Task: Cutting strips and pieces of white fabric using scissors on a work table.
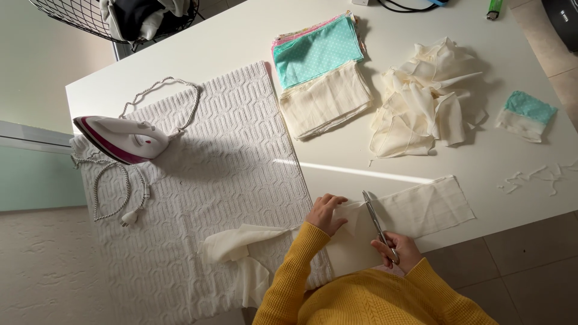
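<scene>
The right hand (402, 250) had its grip closed on silver metal scissors (377, 224), blades over the thin cream cloth strip (421, 210). The left hand (327, 213) pressed flat, fingers spread, just beside. Bare white desk (481, 162) lay beyond.

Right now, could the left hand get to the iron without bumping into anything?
Probably yes. The left hand rests on the cream cloth, and only the flat white textured mat lies between it and the iron. It looks a long stretch, though.

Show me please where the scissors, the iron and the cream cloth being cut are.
scissors (374, 218): head view, on the blades.
iron (123, 139): head view, on its white body.
cream cloth (430, 207): head view, on the flat part right of the blades.
</scene>
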